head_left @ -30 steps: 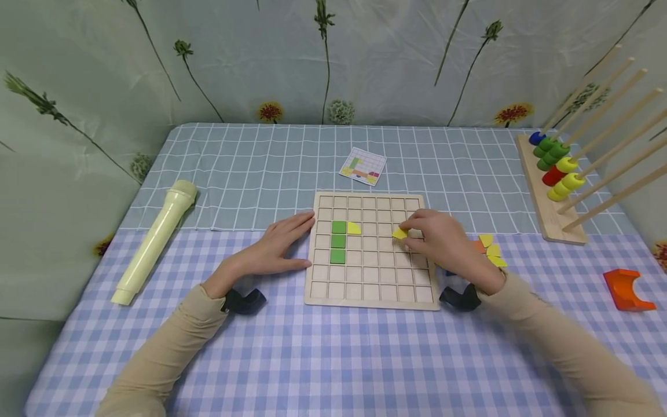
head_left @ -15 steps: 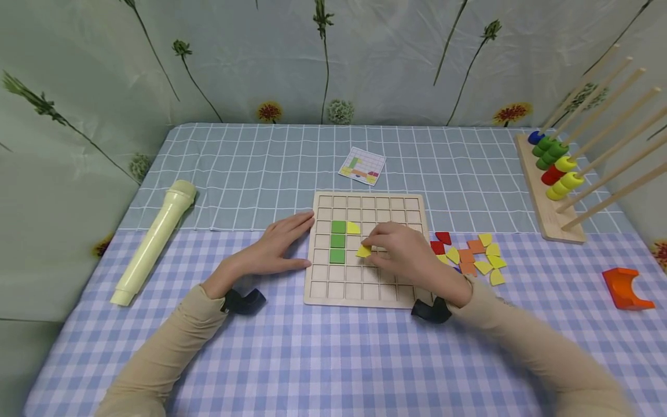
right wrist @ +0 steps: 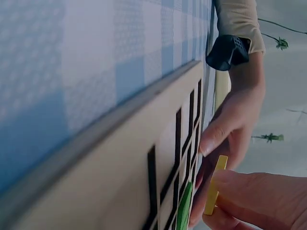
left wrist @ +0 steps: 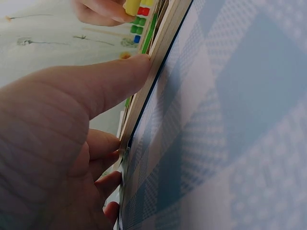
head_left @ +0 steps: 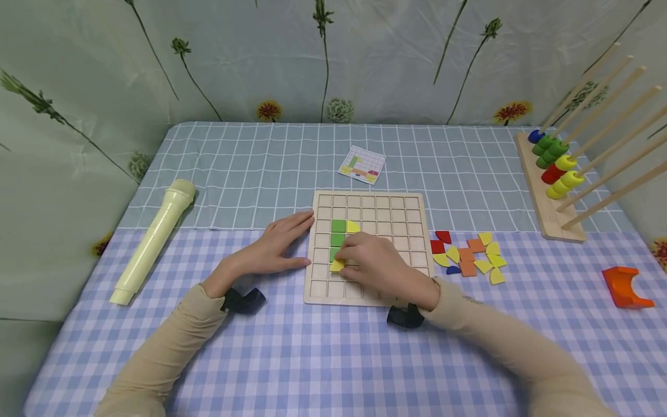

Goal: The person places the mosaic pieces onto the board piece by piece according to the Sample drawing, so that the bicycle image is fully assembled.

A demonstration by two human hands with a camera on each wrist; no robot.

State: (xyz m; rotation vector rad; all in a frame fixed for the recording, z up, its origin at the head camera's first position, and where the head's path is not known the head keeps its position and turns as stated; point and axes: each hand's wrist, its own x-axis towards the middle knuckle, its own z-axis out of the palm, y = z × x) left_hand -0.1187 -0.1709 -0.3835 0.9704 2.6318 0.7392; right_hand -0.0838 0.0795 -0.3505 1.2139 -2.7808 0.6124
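My right hand (head_left: 375, 260) pinches a yellow tile (head_left: 337, 265) between thumb and fingers, over the wooden grid board (head_left: 385, 292). In the right wrist view the yellow tile (right wrist: 216, 184) is seen edge-on, raised off the board. Three green square tiles (head_left: 337, 239) sit in a column on the board, the lowest partly covered by my right fingers. Beside the top one lies a yellow quarter-round tile (head_left: 352, 226). My left hand (head_left: 276, 246) rests with straight fingers against the board's left edge; the left wrist view shows its thumb (left wrist: 120, 79) touching that edge.
Loose red, yellow, orange and blue tiles (head_left: 467, 255) lie right of the board. A pattern card (head_left: 363, 165) is behind it. A cream microphone-shaped tube (head_left: 153, 243) lies left; a bead rack (head_left: 552, 191) and an orange piece (head_left: 627, 288) are at right.
My right hand has carried the yellow tile left and nearer across the board, to just below the green column. The loose tiles it covered now show. My left hand has stayed put.
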